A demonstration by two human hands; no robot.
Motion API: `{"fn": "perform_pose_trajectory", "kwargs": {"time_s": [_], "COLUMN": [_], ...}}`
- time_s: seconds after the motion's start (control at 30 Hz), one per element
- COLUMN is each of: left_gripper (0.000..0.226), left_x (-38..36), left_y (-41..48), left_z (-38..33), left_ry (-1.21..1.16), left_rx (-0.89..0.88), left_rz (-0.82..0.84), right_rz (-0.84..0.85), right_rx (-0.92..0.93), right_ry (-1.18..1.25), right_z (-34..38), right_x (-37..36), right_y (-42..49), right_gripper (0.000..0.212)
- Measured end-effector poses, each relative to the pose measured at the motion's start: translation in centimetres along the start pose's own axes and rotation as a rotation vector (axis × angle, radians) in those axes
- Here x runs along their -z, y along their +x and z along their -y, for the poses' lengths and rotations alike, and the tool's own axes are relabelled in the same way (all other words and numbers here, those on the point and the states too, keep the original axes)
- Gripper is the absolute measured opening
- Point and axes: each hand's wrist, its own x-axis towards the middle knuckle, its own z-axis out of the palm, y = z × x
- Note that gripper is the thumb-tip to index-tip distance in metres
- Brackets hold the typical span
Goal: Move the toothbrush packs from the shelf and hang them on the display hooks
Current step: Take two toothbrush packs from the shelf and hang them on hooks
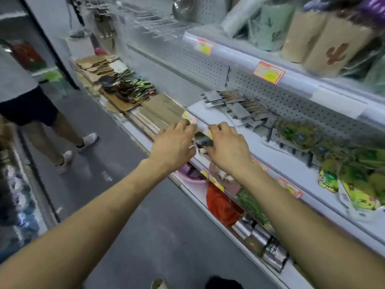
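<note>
Both arms reach to the front edge of a white shelf (208, 113). The right grip (227, 147) curls its fingers over a dark, blurred pack (203, 142). The left grip (175, 140), wearing a ring, is just beside it, its hold unclear. Grey packs (235, 107) lie piled further back, near the pegboard (281, 97).

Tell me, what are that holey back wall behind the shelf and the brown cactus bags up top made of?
The pegboard back panel looks like painted sheet metal: pale grey, matte, with evenly punched holes. The cactus bags look like brown kraft paper, dull and stiff-sided, though blur leaves that open.
</note>
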Motion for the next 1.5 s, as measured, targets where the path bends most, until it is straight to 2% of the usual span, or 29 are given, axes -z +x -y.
{"fn": "perform_pose_trajectory", "kwargs": {"time_s": [0.3, 0.47, 0.7, 0.83, 0.93, 1.03, 1.07, 1.13, 1.27, 1.4, 1.5], "left_gripper": [0.064, 0.065, 0.066, 0.065, 0.066, 0.09, 0.091, 0.086, 0.109, 0.092, 0.082], "left_x": [-3.4, -6.4, -8.7, -10.6, -12.2, -16.1, -17.2, -19.0, -23.0, -21.5, -20.6], "left_y": [17.0, 25.7, 32.6, 36.7, 38.9, 42.9, 43.8, 45.7, 49.9, 50.3, 51.0], "left_z": [3.4, 5.8, 7.5, 7.7, 8.1, 9.4, 9.8, 10.6, 12.7, 13.0, 13.5], "left_ry": [-0.095, -0.064, -0.049, -0.081, -0.16, -0.171, -0.165, -0.162, -0.203, -0.3, -0.481], "left_rx": [-0.308, -0.362, -0.397, -0.454, -0.402, -0.342, -0.328, -0.258, -0.206, -0.235, -0.289], "left_rz": [0.06, 0.105, 0.191, 0.258, 0.352, 0.367, 0.386, 0.471, 0.484, 0.539, 0.617], "right_rz": [0.024, 0.035, 0.091, 0.049, 0.021, -0.043, -0.056, -0.077, -0.099, -0.082, -0.085], "right_rx": [-0.348, -0.463, -0.659, -0.783, -0.853, -0.925, -0.963, -0.998, -1.085, -1.211, -1.31], "right_ry": [0.02, 0.079, 0.134, 0.172, 0.232, 0.282, 0.318, 0.382, 0.481, 0.432, 0.417], "right_z": [-4.4, -7.7, -10.2, -11.6, -12.4, -13.7, -13.9, -14.5, -15.1, -15.7, -16.1], "right_x": [-2.4, -5.6, -7.9, -9.1, -10.0, -10.6, -11.0, -11.6, -13.6, -14.5, -14.6], "right_y": [9.9, 16.0, 18.9, 20.4, 20.6, 21.6, 21.8, 22.6, 24.0, 25.6, 27.5], "right_gripper": [0.062, 0.057, 0.056, 0.051, 0.048, 0.042, 0.041, 0.042, 0.05, 0.068, 0.078]}}
